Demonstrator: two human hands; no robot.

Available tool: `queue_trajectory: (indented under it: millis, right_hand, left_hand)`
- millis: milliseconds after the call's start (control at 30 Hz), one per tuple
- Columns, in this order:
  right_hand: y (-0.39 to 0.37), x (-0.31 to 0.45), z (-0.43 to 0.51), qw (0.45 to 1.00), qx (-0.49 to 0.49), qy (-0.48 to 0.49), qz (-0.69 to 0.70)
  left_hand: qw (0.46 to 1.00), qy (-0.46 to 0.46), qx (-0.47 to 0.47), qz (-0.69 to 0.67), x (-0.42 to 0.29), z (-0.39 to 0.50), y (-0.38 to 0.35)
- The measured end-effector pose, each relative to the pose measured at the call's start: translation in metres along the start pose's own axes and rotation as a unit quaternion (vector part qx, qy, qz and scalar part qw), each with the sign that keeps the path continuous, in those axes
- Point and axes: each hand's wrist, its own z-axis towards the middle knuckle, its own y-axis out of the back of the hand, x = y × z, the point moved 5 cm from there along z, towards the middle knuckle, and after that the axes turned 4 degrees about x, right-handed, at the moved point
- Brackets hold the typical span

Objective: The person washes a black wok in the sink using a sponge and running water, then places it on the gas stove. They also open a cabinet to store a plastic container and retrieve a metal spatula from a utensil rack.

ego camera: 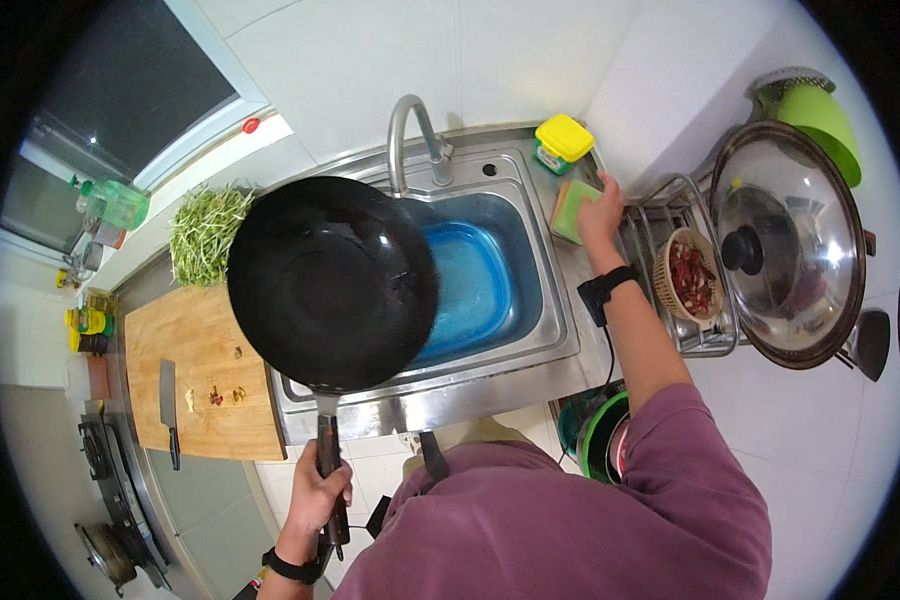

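My left hand (321, 486) grips the dark handle of a black wok (334, 285), which is held over the left part of the steel sink (562, 322). The wok's inside faces up and looks bare, with a few shiny spots. At the right of the sink, my right hand (604, 210) has its fingers on a green sponge (576, 211) at the counter's back right; the fingertips are partly hidden. A blue basin (469, 285) sits in the sink bowl, partly covered by the wok, under a curved metal faucet (412, 142).
A cutting board (210, 322) bears a cleaver (168, 397) and small chopped piles. Green stalks (208, 236) lie behind it. A yellow-lidded tub (562, 142) stands behind the sponge. At right are a wire rack (675, 337), a basket of dried chilies (688, 277) and a glass lid (795, 247).
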Motion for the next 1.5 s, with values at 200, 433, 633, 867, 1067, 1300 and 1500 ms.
queue_trajectory:
  millis: [200, 433, 633, 867, 1067, 1300, 1500]
  right_hand:
    - [-0.115, 0.093, 0.026, 0.900, 0.360, 0.041, 0.243]
    - [-0.211, 0.161, 0.040, 0.843, 0.476, 0.243, -0.062]
    - [-0.207, 0.136, 0.049, 0.841, 0.411, 0.349, -0.047]
    - [-0.179, 0.066, 0.046, 0.856, 0.429, 0.283, -0.057]
    - [-0.173, 0.070, 0.047, 0.834, 0.494, -0.119, 0.213]
    - [-0.179, 0.103, 0.021, 0.796, 0.494, -0.249, 0.245]
    - [-0.213, 0.063, 0.024, 0.790, 0.495, -0.247, 0.265]
  left_hand:
    - [0.972, 0.111, 0.108, -0.175, -0.017, 0.002, -0.034]
    - [0.958, 0.151, 0.137, -0.200, -0.025, 0.013, -0.057]
    - [0.959, 0.141, 0.136, -0.206, -0.027, 0.017, -0.050]
    - [0.954, 0.164, 0.162, -0.190, -0.015, 0.013, -0.043]
    - [0.944, 0.144, 0.210, -0.212, -0.023, 0.031, -0.050]
    - [0.967, 0.096, 0.148, -0.182, -0.013, 0.034, -0.033]
    - [0.959, 0.169, 0.155, -0.165, -0.001, -0.004, -0.017]
